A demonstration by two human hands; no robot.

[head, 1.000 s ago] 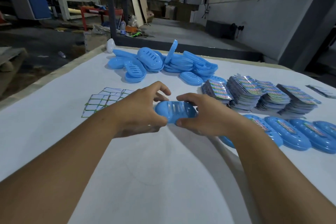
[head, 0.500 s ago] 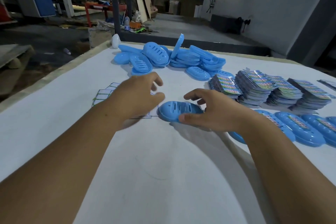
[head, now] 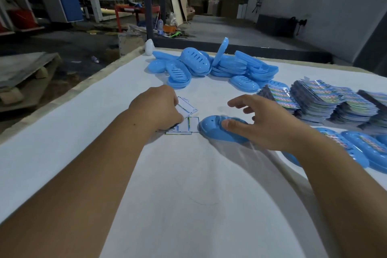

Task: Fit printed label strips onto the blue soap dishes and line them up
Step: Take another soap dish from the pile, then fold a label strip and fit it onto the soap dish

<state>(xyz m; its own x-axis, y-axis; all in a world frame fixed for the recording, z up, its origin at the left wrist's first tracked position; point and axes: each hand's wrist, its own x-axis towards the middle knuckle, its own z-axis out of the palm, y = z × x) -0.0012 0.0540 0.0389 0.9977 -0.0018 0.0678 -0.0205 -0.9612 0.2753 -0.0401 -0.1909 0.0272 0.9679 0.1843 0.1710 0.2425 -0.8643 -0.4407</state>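
A blue soap dish lies upside down on the white table, in the middle. My right hand holds it, thumb on its near side and lower fingers curled at its far end, index finger raised. Just left of the dish lie white label strips with green and blue edges. My left hand is over them and pinches one label strip, lifted at an angle. To the right, a row of labelled dishes lies side by side.
A loose pile of blue dishes sits at the far side of the table. Stacks of colourful printed cards stand at the right, behind the row. A small white object stands at the far left corner. The table edge runs along the left.
My left hand let go of the dish, moved left onto the label strips and picked one up. My right hand stayed on the dish, its upper fingers now lifted.
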